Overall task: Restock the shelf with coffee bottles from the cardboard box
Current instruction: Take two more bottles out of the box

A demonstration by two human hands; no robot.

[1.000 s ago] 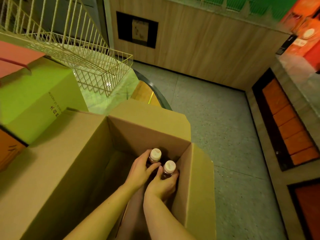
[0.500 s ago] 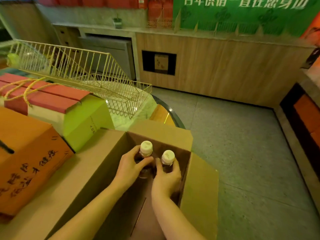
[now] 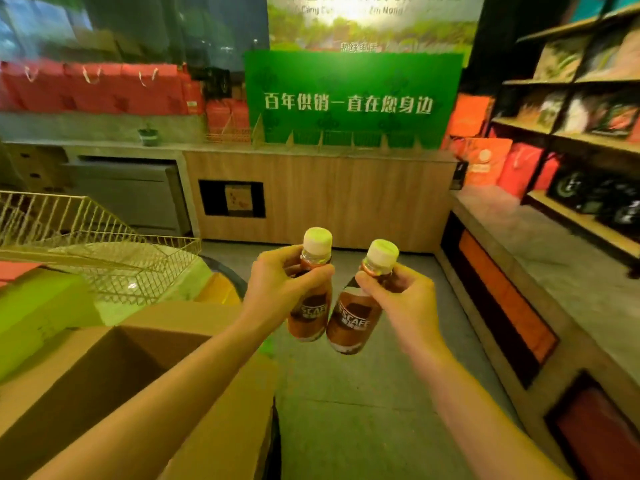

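Observation:
I hold two brown coffee bottles with pale caps in the air over the floor, right of the open cardboard box point(image 3: 104, 375). My left hand point(image 3: 277, 289) grips the left bottle point(image 3: 310, 306) around its neck and shoulder. My right hand point(image 3: 405, 303) grips the right bottle point(image 3: 349, 323) just below its cap, and that bottle tilts with its base toward the left one. The two bottles almost touch at their bases. A wooden shelf point(image 3: 571, 133) with dark packaged goods stands at the far right.
A wire basket point(image 3: 86, 251) and a green box point(image 3: 38, 310) sit left of the cardboard box. A wood-panelled counter point(image 3: 329, 195) with a green sign point(image 3: 349, 98) closes the back. A low stone ledge point(image 3: 540, 258) with orange panels runs along the right.
Both hands have lifted the two bottles out of the cardboard box and carried them up and to the right. My view has risen from the box to the counter and shelf.

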